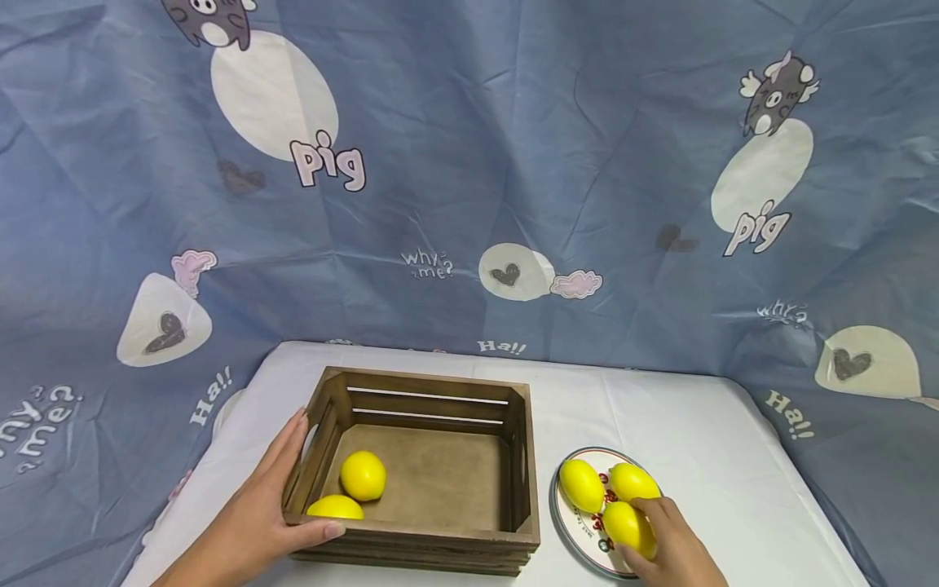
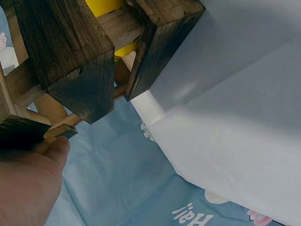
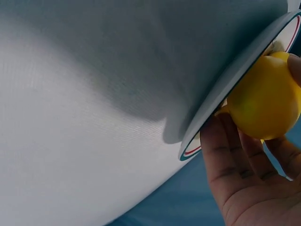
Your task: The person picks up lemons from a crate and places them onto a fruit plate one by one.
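A brown slatted wooden crate (image 1: 433, 540) stands left of centre, holding two yellow lemons (image 1: 363, 475) in its near left corner. My left hand (image 1: 253, 505) grips the crate at that corner, thumb along the front rim and fingers up the left side. To the right, a white plate (image 1: 583, 534) with a printed pattern carries three lemons. With thumb and fingers, my right hand (image 1: 673, 546) holds the nearest lemon (image 3: 263, 101) over the plate. The other two, a left lemon (image 1: 582, 485) and a back lemon (image 1: 632, 481), lie beside it.
A white cloth (image 1: 660, 416) covers the table beneath the crate and plate. Behind it hangs a blue curtain (image 1: 440, 204) printed with pigs and words, which also drops down at both sides of the table. A narrow strip of cloth separates the crate from the plate.
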### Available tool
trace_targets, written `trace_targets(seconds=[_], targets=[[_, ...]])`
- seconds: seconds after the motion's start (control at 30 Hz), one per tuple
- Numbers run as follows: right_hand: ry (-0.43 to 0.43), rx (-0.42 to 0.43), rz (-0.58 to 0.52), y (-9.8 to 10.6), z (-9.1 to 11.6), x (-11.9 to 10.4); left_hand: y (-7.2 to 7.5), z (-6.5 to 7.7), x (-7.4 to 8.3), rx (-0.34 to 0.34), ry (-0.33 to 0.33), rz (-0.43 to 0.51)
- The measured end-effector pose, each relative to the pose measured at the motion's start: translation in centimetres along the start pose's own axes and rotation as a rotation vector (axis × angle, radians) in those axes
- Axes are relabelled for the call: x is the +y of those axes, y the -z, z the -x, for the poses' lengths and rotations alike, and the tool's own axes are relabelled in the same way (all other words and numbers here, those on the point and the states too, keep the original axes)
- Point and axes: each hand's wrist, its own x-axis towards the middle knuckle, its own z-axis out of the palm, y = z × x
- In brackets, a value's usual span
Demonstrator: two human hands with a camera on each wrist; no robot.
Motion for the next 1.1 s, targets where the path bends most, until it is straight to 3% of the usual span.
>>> trace_targets(seconds=[0.2, 0.4, 0.73, 0.87, 1.1], targets=[[0.018, 0.047, 0.020, -0.2, 0.2, -0.1, 0.0, 0.0, -0.1, 0.007, -0.008, 0.002], [-0.002, 0.042, 0.020, -0.2, 0.3, -0.2, 0.0, 0.0, -0.2, 0.017, -0.013, 0.005], [0.088, 0.158, 0.070, -0.4, 0.6, -0.3, -0.1, -0.1, -0.3, 0.020, -0.016, 0.006], [0.136, 0.213, 0.091, 0.1, 0.6, -0.8, -0.1, -0.1, -0.3, 0.018, -0.013, -0.005], [0.144, 0.197, 0.051, 1.8, 0.2, -2.7, -0.1, -0.1, -0.2, 0.015, -0.005, -0.016]])
